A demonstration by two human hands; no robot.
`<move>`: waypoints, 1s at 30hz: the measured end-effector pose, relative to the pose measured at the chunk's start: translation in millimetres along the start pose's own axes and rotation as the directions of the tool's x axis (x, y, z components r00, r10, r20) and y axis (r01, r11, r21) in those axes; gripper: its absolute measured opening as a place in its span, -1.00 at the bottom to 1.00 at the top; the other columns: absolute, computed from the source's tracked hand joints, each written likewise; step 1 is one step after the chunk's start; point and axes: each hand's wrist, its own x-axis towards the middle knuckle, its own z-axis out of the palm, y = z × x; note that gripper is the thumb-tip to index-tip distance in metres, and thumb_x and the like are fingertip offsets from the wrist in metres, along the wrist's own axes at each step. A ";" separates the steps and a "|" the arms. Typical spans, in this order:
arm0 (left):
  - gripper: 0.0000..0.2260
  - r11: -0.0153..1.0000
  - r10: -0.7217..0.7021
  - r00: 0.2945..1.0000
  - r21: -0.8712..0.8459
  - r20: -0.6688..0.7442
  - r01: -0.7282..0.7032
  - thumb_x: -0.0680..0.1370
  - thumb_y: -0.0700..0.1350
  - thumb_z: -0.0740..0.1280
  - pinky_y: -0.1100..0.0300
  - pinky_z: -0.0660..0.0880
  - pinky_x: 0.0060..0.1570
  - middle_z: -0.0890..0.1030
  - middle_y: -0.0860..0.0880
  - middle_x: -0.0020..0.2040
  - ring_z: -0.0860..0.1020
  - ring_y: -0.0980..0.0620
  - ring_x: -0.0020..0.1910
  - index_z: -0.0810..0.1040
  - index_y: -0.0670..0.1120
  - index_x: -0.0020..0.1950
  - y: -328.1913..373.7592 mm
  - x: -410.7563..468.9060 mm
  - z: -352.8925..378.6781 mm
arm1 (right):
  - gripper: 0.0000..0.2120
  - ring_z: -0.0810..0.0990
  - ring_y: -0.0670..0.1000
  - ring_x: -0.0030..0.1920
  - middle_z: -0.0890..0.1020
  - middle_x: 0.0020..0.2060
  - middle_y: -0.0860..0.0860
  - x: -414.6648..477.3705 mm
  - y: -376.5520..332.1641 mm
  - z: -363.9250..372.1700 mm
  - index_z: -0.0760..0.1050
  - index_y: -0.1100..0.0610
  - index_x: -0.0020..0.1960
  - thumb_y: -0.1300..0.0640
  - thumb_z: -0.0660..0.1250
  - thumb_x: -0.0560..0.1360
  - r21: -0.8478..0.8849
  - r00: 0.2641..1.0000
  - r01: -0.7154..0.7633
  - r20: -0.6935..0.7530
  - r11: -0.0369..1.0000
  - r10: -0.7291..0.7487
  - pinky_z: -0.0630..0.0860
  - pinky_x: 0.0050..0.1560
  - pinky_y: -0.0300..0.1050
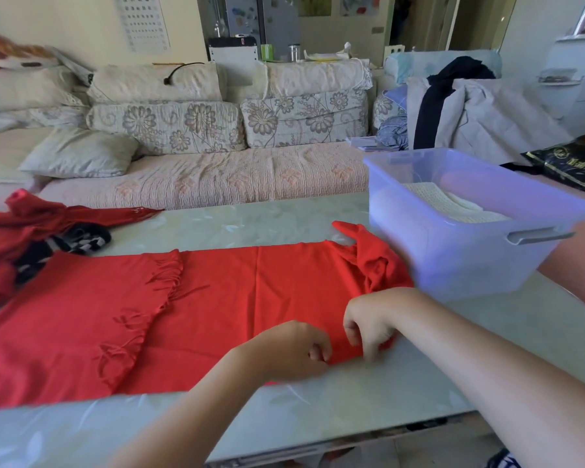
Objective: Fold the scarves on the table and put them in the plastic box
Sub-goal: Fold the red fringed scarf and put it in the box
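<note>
Nearby, plastic box just beside red scarf; heaped scarves left; sofa behind.

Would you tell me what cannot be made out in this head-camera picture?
Head view, left hand: curled fingers hide whether it pinches the red scarf.
Head view, plastic box: its frosted wall hides anything under the cream scarf.
Head view, scarf pile: cut off by the left edge.
</note>
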 end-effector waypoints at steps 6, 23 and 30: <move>-0.87 0.978 -0.072 0.978 -0.207 -0.197 0.030 0.52 -0.16 0.31 0.29 0.47 -0.23 0.67 0.03 -0.20 0.58 0.19 -0.32 0.64 -0.02 -0.03 -10.7 4.2 -3.7 | -0.87 0.71 0.07 -0.23 0.64 -0.29 -0.06 5.6 -5.3 -0.3 0.59 0.02 -0.21 0.07 0.30 0.47 0.326 0.984 0.060 -0.177 0.944 -0.002 0.52 -0.33 -0.18; -0.39 0.913 -0.229 0.894 0.233 -0.385 0.334 0.55 0.35 0.11 -0.05 0.06 0.50 0.13 0.03 0.58 0.04 -0.04 0.56 0.15 0.15 0.55 -67.2 88.3 0.7 | -0.34 0.32 0.19 0.44 0.34 0.46 0.18 85.1 52.3 -0.9 0.30 0.03 0.50 -0.36 -0.05 0.59 0.073 0.769 -0.366 -0.537 0.928 0.346 0.23 0.39 0.19; -0.39 0.910 -0.357 0.894 0.115 -0.270 0.398 0.60 0.30 0.02 -0.05 -0.11 0.54 -0.03 0.02 0.62 -0.09 -0.03 0.59 -0.03 0.15 0.60 -82.0 93.3 -0.1 | -0.47 0.23 0.16 0.50 0.28 0.51 0.13 101.7 19.7 -1.1 0.26 0.00 0.52 -0.22 0.04 0.64 -0.028 0.799 -0.095 -0.598 0.995 0.060 0.19 0.45 0.17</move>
